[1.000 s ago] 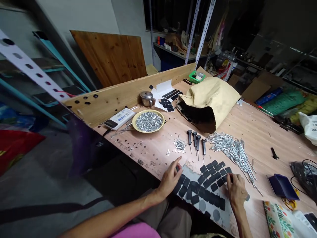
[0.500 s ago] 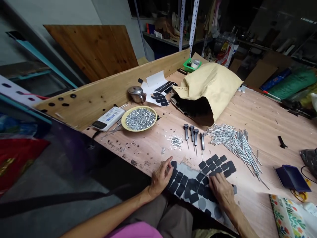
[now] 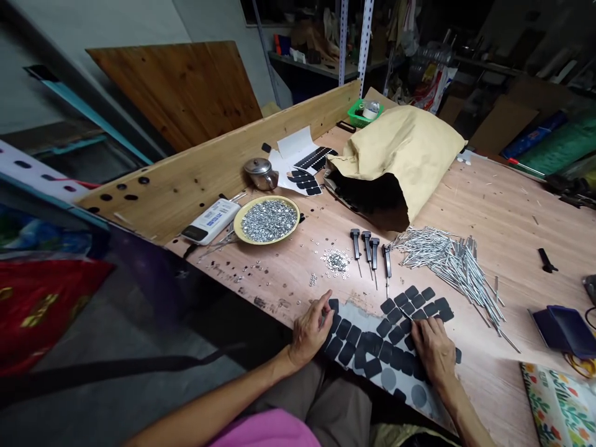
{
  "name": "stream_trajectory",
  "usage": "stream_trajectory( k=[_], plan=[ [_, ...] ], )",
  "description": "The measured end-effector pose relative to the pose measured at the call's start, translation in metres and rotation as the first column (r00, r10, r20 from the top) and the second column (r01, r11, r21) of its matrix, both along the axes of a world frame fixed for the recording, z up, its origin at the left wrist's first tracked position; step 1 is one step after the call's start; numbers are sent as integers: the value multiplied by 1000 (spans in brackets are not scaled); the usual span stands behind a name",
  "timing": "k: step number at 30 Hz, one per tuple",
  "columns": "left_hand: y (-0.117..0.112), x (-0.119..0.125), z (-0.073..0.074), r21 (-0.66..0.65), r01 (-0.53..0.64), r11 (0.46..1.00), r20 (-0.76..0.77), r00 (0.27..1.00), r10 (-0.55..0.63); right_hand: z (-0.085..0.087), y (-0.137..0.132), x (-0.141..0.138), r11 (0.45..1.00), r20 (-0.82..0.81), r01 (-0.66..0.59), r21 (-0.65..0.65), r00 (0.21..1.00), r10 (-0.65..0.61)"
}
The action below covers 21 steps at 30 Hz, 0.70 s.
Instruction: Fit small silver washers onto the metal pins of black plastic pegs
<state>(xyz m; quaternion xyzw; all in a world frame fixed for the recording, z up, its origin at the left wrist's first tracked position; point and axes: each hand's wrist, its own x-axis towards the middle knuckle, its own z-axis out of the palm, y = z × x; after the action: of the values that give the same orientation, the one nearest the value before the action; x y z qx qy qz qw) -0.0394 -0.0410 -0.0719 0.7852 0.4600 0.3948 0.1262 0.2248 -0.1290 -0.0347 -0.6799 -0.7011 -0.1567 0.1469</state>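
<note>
A grey sheet (image 3: 365, 323) covered with several black rubber pads (image 3: 410, 304) lies at the near edge of the wooden workbench (image 3: 465, 205). My left hand (image 3: 313, 329) rests on the sheet's left end with the index finger stretched out and the other fingers curled. My right hand (image 3: 433, 347) presses on the pads at the right part of the sheet, fingers pinched round a thin metal pin whose tip pokes out toward the upper left.
Beyond the sheet lie black-handled tools (image 3: 371, 247), a heap of metal pins (image 3: 449, 261), loose washers (image 3: 337, 261), a yellow dish of washers (image 3: 269, 220), a white device (image 3: 210, 221), a metal pot (image 3: 261, 174), a brown paper bag (image 3: 400, 161) and a dark blue tray (image 3: 563, 329).
The view shifted down and left. My right hand slid left over the pads from the sheet's right edge toward its middle. My left hand stayed at the left end.
</note>
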Motion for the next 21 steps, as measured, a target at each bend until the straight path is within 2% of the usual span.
stream_trajectory(
  k=[5, 10, 12, 15, 16, 18, 20, 21],
  plan=[
    [1, 1, 0, 48, 1, 999, 2, 1000, -1, 1, 3, 6, 999, -16, 28, -24, 999, -28],
    [2, 3, 2, 102, -7, 995, 19, 1000, 5, 6, 9, 0, 975, -72, 214, 64, 975, -210],
    [3, 3, 2, 111, 1, 994, 25, 1000, -4, 10, 6, -11, 986, -59, 160, 43, 986, -158],
    [3, 3, 2, 113, 3, 994, 28, 1000, -7, 21, -13, -24, 997, -80, 1, -77, 997, -8],
    [3, 3, 2, 110, 2, 994, 29, 1000, -6, 26, -24, -24, 993, -111, -7, -119, 994, -6],
    [3, 4, 2, 99, 7, 995, 26, 1000, -10, 37, -55, -13, 973, -183, 41, -226, 980, -84],
    [3, 5, 1, 81, 13, 997, 23, 1000, -15, 48, -88, 9, 912, -223, 21, -409, 967, -123],
    [3, 5, 1, 73, 13, 997, 25, 1000, -15, 53, -102, 22, 846, -249, -55, -531, 964, -94]
  ],
)
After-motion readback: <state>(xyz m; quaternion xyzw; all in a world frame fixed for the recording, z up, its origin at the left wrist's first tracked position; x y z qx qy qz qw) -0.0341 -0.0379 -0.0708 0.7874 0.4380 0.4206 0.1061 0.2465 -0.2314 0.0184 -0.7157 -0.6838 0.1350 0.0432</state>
